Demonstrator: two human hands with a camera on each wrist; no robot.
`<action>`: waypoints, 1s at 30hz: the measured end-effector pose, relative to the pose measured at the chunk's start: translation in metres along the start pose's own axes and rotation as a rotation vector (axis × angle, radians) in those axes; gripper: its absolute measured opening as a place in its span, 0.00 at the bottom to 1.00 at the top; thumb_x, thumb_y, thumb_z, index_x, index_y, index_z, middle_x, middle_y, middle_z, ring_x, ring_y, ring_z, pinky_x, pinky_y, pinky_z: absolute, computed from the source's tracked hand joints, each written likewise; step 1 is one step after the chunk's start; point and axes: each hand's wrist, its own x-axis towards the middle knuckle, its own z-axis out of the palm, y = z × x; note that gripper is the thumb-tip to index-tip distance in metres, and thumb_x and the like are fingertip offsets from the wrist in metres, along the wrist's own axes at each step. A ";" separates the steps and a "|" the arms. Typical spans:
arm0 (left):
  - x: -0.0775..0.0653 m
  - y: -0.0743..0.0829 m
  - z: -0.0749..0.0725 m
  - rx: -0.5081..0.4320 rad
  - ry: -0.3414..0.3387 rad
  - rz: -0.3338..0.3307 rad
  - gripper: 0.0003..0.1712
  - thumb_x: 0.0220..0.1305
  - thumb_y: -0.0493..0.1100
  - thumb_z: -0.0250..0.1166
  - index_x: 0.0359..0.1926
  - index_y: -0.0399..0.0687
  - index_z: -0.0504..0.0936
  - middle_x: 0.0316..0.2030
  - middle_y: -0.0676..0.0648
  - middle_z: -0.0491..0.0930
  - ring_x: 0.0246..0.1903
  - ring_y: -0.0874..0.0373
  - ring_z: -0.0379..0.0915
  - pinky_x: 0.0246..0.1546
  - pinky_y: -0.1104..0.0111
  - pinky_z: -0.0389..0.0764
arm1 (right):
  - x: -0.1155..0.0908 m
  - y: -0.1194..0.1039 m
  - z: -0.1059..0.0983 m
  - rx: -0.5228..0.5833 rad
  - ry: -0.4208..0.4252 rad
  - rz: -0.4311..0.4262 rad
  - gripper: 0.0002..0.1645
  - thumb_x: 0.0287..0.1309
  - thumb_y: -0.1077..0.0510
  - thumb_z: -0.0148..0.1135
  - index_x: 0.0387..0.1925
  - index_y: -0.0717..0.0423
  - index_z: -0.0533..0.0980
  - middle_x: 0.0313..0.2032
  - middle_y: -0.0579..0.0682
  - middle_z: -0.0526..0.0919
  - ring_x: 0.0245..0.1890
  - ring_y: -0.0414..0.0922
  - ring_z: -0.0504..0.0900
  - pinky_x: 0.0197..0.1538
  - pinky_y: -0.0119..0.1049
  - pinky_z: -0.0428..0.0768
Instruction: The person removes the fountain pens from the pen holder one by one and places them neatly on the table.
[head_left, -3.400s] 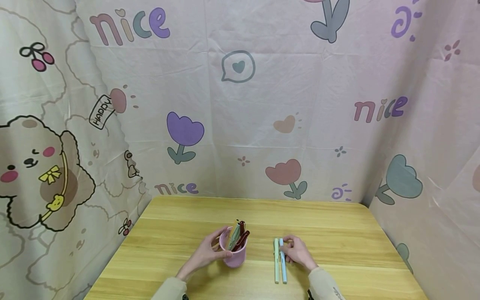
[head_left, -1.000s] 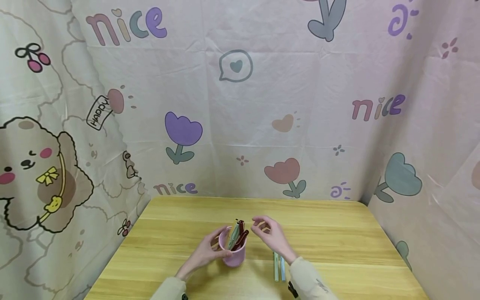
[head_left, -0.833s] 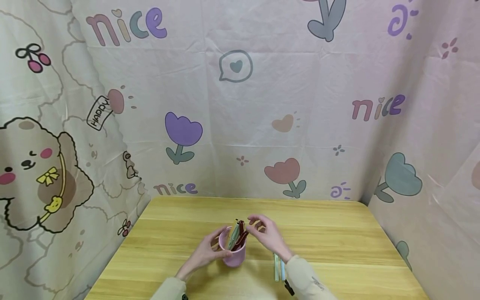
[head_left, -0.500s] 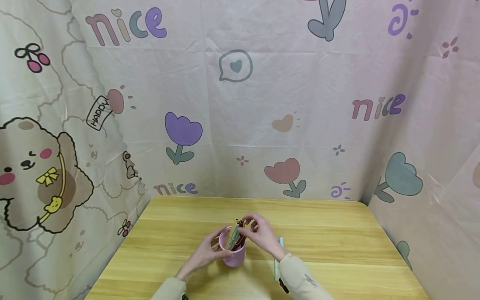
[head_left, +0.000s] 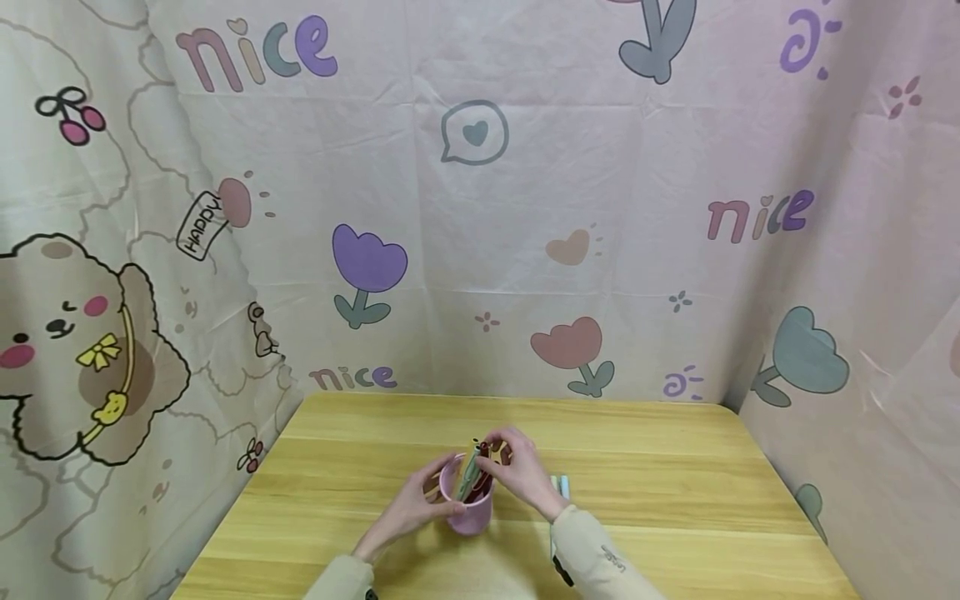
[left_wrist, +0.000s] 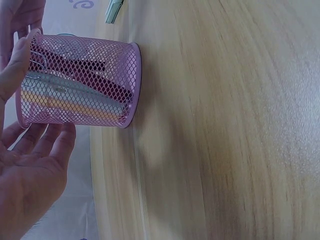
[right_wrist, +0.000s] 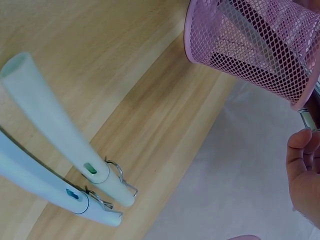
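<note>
My left hand (head_left: pixel 408 500) grips a pink mesh pen holder (head_left: pixel 471 521) from the left, its thumb across the near rim and its fingers round the far side. Inside stand dark red pens (head_left: pixel 482 482), a grey-green pen (head_left: pixel 469 472) and something yellow-orange (left_wrist: pixel 75 106), seen through the mesh. At the top of the holder my right hand (head_left: pixel 521 471) pinches a dark red pen between thumb and fingers. A light green pen (right_wrist: pixel 60 125) and a light blue pen (right_wrist: pixel 40 182) lie side by side on the table, mostly hidden under the right forearm in the head view.
The wooden table (head_left: pixel 360 433) reaches back to a printed cloth (head_left: pixel 480 233) hung behind it and at both sides. The right sleeve (head_left: pixel 600 554) crosses over the two lying pens.
My right hand has left the light blue pen, moved left to the pen holder and taken hold of a dark red pen. My left hand and the holder stay in place.
</note>
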 end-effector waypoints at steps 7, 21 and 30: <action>0.000 0.000 0.000 0.011 0.002 0.009 0.53 0.58 0.40 0.74 0.75 0.27 0.52 0.73 0.24 0.57 0.70 0.24 0.57 0.69 0.41 0.69 | 0.000 -0.001 0.001 -0.021 0.016 0.001 0.11 0.55 0.57 0.74 0.39 0.54 0.82 0.36 0.48 0.80 0.30 0.44 0.76 0.29 0.21 0.74; 0.001 -0.004 0.001 -0.016 0.000 0.000 0.53 0.58 0.39 0.74 0.76 0.29 0.52 0.74 0.25 0.56 0.71 0.25 0.56 0.71 0.41 0.66 | 0.001 -0.004 -0.002 0.040 0.041 0.015 0.10 0.52 0.58 0.76 0.36 0.55 0.84 0.34 0.49 0.81 0.26 0.37 0.69 0.26 0.19 0.68; 0.000 -0.005 0.001 -0.020 0.009 -0.009 0.54 0.57 0.39 0.75 0.75 0.28 0.52 0.73 0.25 0.56 0.71 0.25 0.56 0.71 0.42 0.67 | 0.001 -0.015 -0.010 0.146 0.111 0.029 0.11 0.50 0.60 0.77 0.35 0.59 0.84 0.34 0.53 0.82 0.25 0.34 0.67 0.24 0.18 0.67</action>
